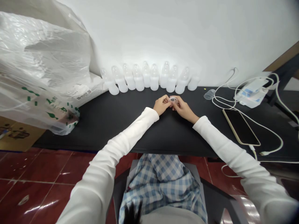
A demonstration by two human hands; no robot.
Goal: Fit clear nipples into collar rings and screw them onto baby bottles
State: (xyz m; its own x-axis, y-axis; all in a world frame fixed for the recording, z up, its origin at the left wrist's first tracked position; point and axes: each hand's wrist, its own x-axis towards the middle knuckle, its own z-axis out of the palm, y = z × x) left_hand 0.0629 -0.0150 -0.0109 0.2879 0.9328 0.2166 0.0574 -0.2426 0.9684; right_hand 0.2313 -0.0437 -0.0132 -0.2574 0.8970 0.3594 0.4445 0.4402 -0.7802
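Both hands meet over the black table [112,124], in front of a row of bottles. My left hand [162,105] and my right hand [183,109] pinch a small round whitish ring-shaped piece [173,99], which looks like a bottle collar with a clear part in it. Fingers hide much of it. Behind the hands stand several white baby bottles [171,83] with clear domed caps. At the row's right end, one white bottle [193,83] shows no clear dome on top. A loose clear cap [209,94] lies on its side farther right.
Big plastic bags [46,53] and a cardboard box [18,137] fill the left side. On the right lie a phone [241,127], looping white cables [261,123] and a white power strip or box [252,92]. A white wall [163,31] rises behind the bottles.
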